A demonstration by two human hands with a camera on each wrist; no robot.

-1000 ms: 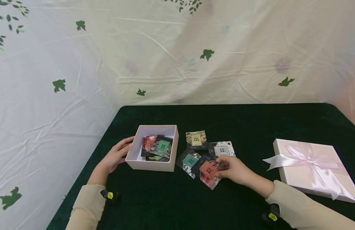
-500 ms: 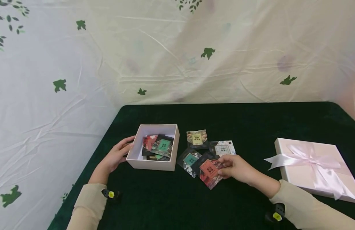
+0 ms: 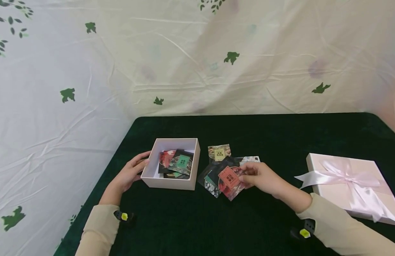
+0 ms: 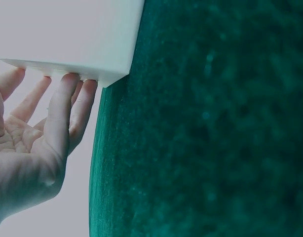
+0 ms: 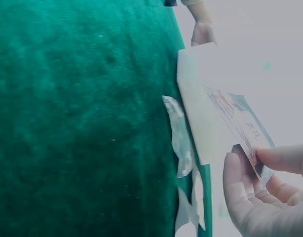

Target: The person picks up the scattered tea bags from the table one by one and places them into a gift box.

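Note:
My right hand point(image 3: 264, 179) pinches a dark sachet with a red label point(image 3: 229, 177) between thumb and fingers. In the right wrist view that sachet point(image 5: 245, 126) is raised off the table, tilted. Beneath it lie a teal-label sachet point(image 3: 212, 188) and a pale floral one point(image 3: 253, 159), both partly covered; a yellow-label sachet point(image 3: 219, 153) lies just behind. To the left stands a pale pink open box point(image 3: 170, 183) holding several sachets, a green-label one point(image 3: 183, 162) on top. My left hand point(image 3: 125, 177) touches the box's left wall with extended fingertips, clearer in the left wrist view.
A pale pink box lid point(image 3: 325, 195) with a satin ribbon bow point(image 3: 348, 179) lies at the right, beside my right forearm. Dark green cloth point(image 3: 197, 227) covers the table. A leaf-print white curtain point(image 3: 184, 64) hangs behind and along the left side.
My right hand has lifted the red-label sachet and moved it slightly back and left, over the other sachets. My left hand stays against the box.

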